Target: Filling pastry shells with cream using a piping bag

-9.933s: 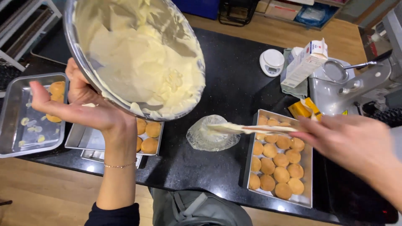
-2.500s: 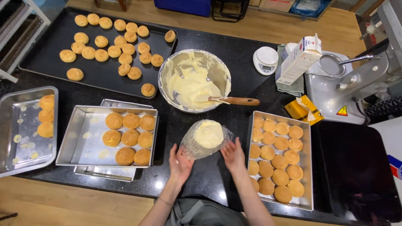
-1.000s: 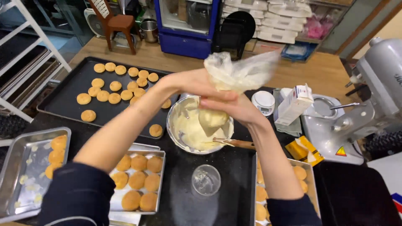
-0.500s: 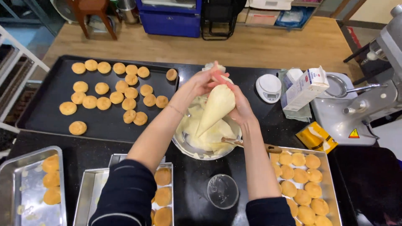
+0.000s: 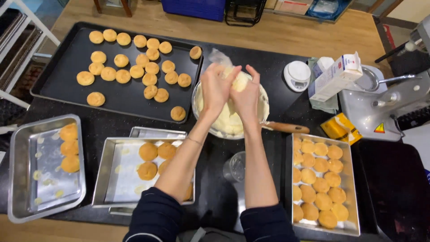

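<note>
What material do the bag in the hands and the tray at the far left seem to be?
The piping bag looks like thin clear plastic: its twisted top is see-through and crinkled. The left tray appears to be bare metal, probably steel or aluminium: grey, shiny, with reflections on its walls.

My left hand (image 5: 216,88) and right hand (image 5: 247,96) are raised together above the mixing bowl (image 5: 264,112), fingers curled and pressed toward each other, both forearms stretched forward, dark sleeves at my elbows.

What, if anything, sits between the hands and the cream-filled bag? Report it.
Nothing visible. Both the left hand and right hand already grip the clear plastic piping bag of pale cream, held above the round metal mixing bowl.
</note>
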